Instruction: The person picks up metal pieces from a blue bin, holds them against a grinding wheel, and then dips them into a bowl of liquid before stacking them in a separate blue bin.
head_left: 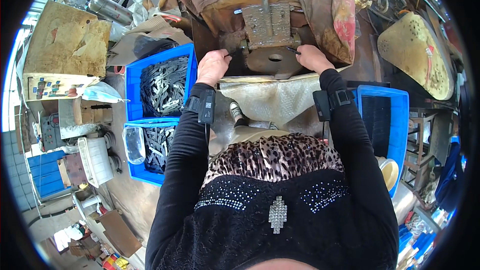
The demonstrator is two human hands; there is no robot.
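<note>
My left hand is closed in a pinch at the left of a greasy machine, beside its round metal plate with a hole in it. A small dark bit shows at those fingertips, too small to name. On the other side, my right hand pinches a thin dark strip that points in toward the machine. Between the hands, a rough, grimy metal block stands behind the plate, with a rod rising from it. Stained cloth drapes around the machine.
Left of me, one blue crate and a second blue crate hold many dark flat strips. A clear plastic tub sits at the second. On the right stands another blue crate with dark contents. A pale sheet hangs below the machine's front edge.
</note>
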